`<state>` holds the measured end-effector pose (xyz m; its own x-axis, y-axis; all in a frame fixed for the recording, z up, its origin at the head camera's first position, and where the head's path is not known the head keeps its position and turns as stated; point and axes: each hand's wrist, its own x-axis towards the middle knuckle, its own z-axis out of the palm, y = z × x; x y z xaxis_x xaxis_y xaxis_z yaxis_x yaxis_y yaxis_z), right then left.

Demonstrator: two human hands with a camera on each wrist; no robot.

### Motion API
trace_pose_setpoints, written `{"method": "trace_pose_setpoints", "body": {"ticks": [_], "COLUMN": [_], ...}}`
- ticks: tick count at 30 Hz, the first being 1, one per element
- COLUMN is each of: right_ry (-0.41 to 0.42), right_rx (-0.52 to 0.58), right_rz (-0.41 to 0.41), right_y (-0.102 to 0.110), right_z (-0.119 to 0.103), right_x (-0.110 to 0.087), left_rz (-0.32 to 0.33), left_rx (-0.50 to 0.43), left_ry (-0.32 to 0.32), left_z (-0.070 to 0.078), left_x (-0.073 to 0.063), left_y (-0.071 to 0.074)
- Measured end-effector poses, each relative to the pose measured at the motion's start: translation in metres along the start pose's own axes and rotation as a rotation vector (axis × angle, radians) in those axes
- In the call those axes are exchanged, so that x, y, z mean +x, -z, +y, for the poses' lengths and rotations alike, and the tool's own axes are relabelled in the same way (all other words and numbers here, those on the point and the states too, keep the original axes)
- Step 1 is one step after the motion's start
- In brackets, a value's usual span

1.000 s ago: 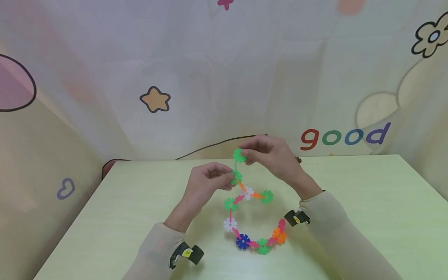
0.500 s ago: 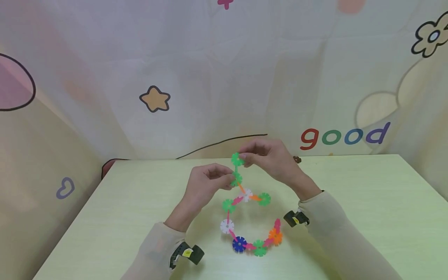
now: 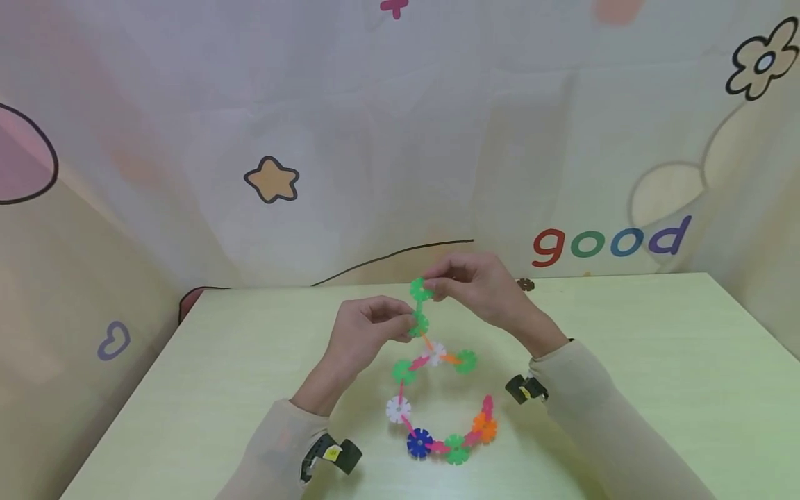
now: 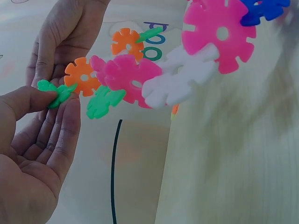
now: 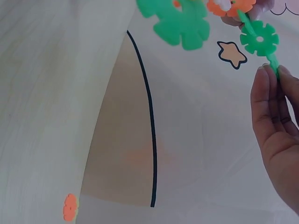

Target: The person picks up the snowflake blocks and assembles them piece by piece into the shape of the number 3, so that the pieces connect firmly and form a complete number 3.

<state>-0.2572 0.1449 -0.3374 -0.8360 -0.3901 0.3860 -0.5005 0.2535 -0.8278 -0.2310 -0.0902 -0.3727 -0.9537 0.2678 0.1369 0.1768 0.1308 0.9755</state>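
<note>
A chain of interlocking plastic snowflake discs hangs close over the table in the head view, curving through a white disc (image 3: 398, 410), a blue disc (image 3: 419, 443) and an orange disc (image 3: 484, 427), linked by pink ones. My left hand (image 3: 373, 326) pinches a green disc (image 4: 58, 93) near the top of this chain between thumb and fingers. Just above and to the right, my right hand (image 3: 471, 288) pinches the topmost green disc (image 3: 421, 289) by its edge. Another green disc (image 5: 259, 38), standing edge-on in the head view, joins the two held pieces.
The pale table (image 3: 594, 333) ends at a printed cloth backdrop (image 3: 375, 139). At the table's back edge, behind the right wrist, is a small brown flower-shaped piece (image 3: 526, 285). A strapped wrist camera (image 3: 332, 453) sits on the left sleeve.
My right hand has come down slightly with the top green disc, nearer my left hand. The lower chain has swung a little left and down. Both pinches hold as before.
</note>
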Motion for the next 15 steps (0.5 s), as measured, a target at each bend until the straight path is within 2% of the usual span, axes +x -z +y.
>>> {"method": "trace_pose_setpoints", "body": {"ticks": [9,15], "right_ry": [-0.019,-0.085], "right_rx": [0.018,0.034], "right_rz": [-0.002,0.086], "right_y": [-0.0068,-0.0095], "right_z": [0.0068,0.0083], "right_x": [0.0029,0.0028], "left_rz": [0.022,0.039], "left_rx": [0.011,-0.050], "left_ry": [-0.030,-0.010], "left_z": [0.0042,0.0039], "left_x": [-0.0023,0.0007], "left_y": [0.0072,0.0052]}}
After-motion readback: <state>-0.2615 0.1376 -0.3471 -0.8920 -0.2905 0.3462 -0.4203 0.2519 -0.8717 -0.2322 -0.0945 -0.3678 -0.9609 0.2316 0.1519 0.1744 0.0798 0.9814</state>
